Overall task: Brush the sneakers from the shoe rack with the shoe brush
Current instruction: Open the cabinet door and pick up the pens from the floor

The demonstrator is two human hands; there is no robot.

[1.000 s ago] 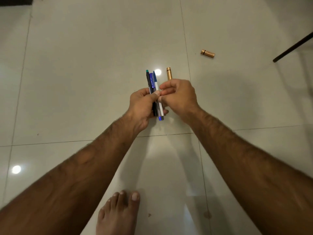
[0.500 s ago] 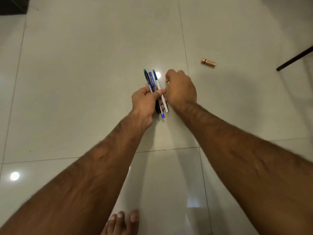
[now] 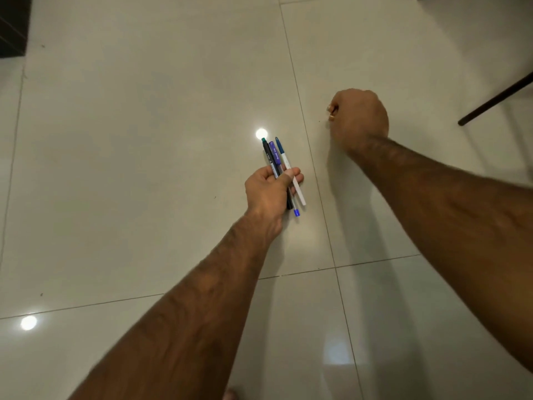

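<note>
Head view: left hand (image 3: 269, 190) is gripping a bundle of three pens (image 3: 278, 157) (black, purple, white) while right hand (image 3: 359, 119) is clenching a small copper-coloured piece (image 3: 332, 117) over the glossy pale tiled floor (image 3: 144, 140). Where the sneakers and shoe brush are, I cannot tell.

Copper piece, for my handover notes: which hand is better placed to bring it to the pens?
Right, likely. The right hand is curled round the copper piece, while the left hand is full, gripping the pens.
</note>
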